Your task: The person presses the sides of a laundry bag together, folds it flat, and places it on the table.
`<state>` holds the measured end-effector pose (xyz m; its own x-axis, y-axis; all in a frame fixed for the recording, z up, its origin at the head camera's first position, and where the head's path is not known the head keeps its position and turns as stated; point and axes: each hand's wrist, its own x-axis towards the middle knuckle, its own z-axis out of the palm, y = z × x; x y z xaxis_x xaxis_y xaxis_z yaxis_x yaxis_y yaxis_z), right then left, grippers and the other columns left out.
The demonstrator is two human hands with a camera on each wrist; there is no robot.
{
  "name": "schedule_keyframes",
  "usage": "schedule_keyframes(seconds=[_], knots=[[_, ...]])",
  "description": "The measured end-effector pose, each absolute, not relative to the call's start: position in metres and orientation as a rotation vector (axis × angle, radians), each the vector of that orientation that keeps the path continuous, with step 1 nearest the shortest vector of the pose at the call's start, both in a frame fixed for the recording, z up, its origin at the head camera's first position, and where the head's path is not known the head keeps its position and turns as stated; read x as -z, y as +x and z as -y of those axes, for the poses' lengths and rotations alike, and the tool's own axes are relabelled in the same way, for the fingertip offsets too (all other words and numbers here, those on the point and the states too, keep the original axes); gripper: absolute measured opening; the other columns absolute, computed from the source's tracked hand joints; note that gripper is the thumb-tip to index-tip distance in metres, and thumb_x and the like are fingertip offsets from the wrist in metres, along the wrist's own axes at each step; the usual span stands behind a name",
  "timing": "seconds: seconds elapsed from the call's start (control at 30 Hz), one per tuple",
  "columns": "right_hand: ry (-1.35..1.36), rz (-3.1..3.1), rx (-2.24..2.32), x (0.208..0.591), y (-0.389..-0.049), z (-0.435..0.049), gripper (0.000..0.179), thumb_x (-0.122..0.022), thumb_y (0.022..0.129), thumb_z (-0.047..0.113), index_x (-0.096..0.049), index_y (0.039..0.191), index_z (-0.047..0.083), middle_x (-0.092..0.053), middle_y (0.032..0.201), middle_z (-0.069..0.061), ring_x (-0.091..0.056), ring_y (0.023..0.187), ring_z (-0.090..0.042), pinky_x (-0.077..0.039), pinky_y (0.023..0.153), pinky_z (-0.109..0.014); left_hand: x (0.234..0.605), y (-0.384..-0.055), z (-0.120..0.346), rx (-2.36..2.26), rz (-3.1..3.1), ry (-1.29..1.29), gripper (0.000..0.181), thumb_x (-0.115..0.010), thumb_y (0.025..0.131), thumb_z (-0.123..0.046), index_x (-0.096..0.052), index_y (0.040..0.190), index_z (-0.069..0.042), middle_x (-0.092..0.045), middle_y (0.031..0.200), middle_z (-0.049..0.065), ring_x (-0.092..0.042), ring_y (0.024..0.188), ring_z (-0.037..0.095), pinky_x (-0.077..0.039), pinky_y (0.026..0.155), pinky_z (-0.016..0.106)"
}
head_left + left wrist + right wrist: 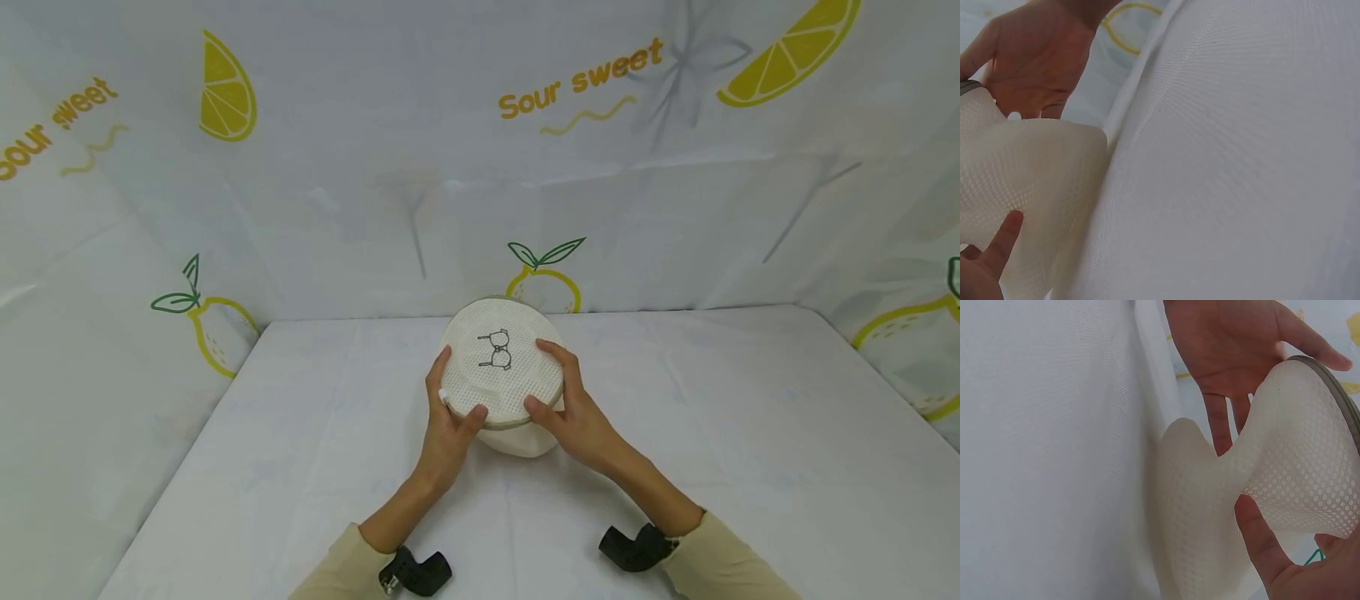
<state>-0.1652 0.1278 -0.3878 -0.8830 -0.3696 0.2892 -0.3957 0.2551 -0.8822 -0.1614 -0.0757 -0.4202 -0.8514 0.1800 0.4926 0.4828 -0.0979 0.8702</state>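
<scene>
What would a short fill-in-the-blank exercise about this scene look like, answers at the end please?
1. The left hand and right hand hold a mesh bag whose printed drawing is ____ in colour.
2. Orange lettering on the backdrop reads "Sour ____".
3. The leaves above the printed lemon are outlined in ____.

Missing words: black; sweet; green.

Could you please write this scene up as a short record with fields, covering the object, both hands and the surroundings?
Object: round cream mesh bag
Closure: zipper along its rim
Marking: dark line drawing on its upper face
Left hand: grips the bag's left side
Right hand: grips its right side
Sleeves: beige
Surface: white-covered table
Backdrop: pale sheet with lemon prints and "Sour sweet" lettering
</scene>
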Motion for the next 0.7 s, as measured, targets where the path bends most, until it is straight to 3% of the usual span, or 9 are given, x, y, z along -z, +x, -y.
schedule_keyframes(seconds=[0.33,0.7], knots=[[0.773,2.459,-1.795,0.391,-0.1645,-0.125,0.062,-0.056,0.097,0.029,-0.019,0.145,0.036,-0.013,0.154,-0.006,-0.037,0.127,-0.032,-0.053,0.077,-0.033,0.4194,-0.1623,0.0785,2.149,1.883,-0.72,0.077,-0.067,0.091,-0.034,-0.02,0.15,-0.022,-0.02,0.152,0.009,-0.043,0.127,0.03,-0.043,0.098,0.034],[0.813,2.425,-1.846,0.3946,-0.1652,-0.1248,0.06,-0.055,0.098,0.022,-0.021,0.145,0.033,-0.012,0.154,-0.004,-0.038,0.126,-0.033,-0.055,0.074,-0.034,0.4187,-0.1638,0.0823,2.199,1.877,-0.718,0.078,-0.07,0.089,-0.028,-0.023,0.15,-0.019,-0.021,0.152,0.008,-0.041,0.129,0.03,-0.042,0.099,0.034]])
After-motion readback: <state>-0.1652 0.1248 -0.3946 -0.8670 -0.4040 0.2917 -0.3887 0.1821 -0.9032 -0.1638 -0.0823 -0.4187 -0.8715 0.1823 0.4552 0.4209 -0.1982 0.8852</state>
